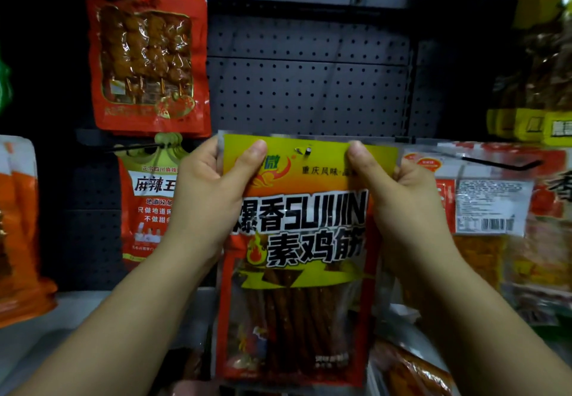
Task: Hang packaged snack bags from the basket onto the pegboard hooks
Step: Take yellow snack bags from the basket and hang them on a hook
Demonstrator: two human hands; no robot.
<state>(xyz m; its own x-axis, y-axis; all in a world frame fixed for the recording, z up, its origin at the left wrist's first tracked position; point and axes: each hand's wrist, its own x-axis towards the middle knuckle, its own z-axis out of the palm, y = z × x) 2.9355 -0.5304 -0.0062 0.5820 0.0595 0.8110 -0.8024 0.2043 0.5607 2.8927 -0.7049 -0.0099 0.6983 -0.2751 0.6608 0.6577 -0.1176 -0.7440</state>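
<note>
Snack bag (297, 241) hangs upright between both hands, in front of the lower middle of the pegboard (309, 92). The left hand (213, 191) and right hand (399, 197) each pinch a top corner, thumbs on the front. A hook tip (307, 151) seems to poke through the hang hole at the bag's top edge — hard to be sure. Keep the top edge level and taut, then push straight back along the hook — no twisting, or the hole may tear.

A yellow-and-red snack bag (297, 241) of dark sticks hangs upright against the grey pegboard (306, 86).
</note>
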